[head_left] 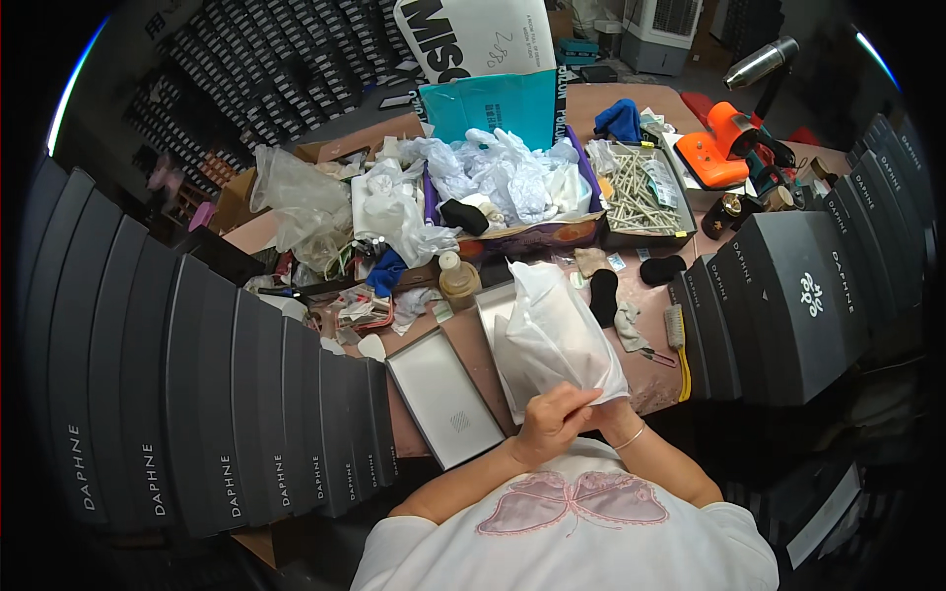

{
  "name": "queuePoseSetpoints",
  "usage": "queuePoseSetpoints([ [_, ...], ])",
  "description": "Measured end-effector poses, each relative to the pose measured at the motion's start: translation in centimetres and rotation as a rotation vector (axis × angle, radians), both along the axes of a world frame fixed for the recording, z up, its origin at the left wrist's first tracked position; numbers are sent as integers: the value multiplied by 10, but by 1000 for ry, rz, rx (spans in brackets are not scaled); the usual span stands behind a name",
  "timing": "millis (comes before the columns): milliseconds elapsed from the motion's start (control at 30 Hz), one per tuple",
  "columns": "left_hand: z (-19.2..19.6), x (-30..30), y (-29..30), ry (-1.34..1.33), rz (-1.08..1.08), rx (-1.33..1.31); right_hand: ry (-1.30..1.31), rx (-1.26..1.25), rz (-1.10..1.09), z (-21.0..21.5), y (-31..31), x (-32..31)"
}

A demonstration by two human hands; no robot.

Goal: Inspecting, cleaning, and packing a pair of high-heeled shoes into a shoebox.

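Note:
A white, soft bag (560,330) with something bulky inside lies over an open shoe box (501,369) in front of me. My left hand (554,422) is closed, its thumb and fingers pinching the near edge of the bag. Close beside it, my right hand (616,418), with a thin bracelet at the wrist, is at the same end of the bag. Its fingers are hidden behind the bag and the left hand. What the bag contains does not show. Just left of the box lies a shallow grey box lid (443,399).
Tall stacks of dark shoe boxes stand on the left (207,394) and the right (788,295). Behind the bag are a purple-edged bin of crumpled white paper (512,177), a box of sticks (641,197), a bottle (458,281), black socks (603,298) and a brush (675,327).

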State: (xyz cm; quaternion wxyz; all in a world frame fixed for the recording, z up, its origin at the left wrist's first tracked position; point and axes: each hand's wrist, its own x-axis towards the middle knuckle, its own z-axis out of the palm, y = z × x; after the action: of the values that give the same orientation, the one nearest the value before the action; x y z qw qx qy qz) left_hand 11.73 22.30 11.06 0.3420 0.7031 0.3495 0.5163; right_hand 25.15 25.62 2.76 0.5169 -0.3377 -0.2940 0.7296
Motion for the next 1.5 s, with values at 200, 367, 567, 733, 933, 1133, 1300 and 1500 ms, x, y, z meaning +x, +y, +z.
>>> queuePoseSetpoints([
  [200, -4, 6, -8, 77, -42, -19, -285, 134, 92, -15, -1, 19],
  [367, -4, -47, 12, 39, 332, -192, -21, -160, 282, 37, -11, 16],
  [567, 6, -14, -15, 115, 63, -8, 346, -34, -124, 4, -10, -11],
  [733, -5, -14, -25, 219, -246, 58, -519, 415, -123, 23, -10, -15],
  [933, -22, -87, 9, -342, 78, -586, -1356, 952, -215, 61, 6, -16],
  [1133, 13, -42, 31, -724, -248, -1098, -1410, 1035, -270, 82, 14, -29],
  [1300, 29, -19, 28, -844, -114, -961, -1107, 1018, -135, 107, 0, -17],
  [1500, 41, -36, 8, -572, 93, -498, -1078, 1096, 202, 71, -83, 61],
])
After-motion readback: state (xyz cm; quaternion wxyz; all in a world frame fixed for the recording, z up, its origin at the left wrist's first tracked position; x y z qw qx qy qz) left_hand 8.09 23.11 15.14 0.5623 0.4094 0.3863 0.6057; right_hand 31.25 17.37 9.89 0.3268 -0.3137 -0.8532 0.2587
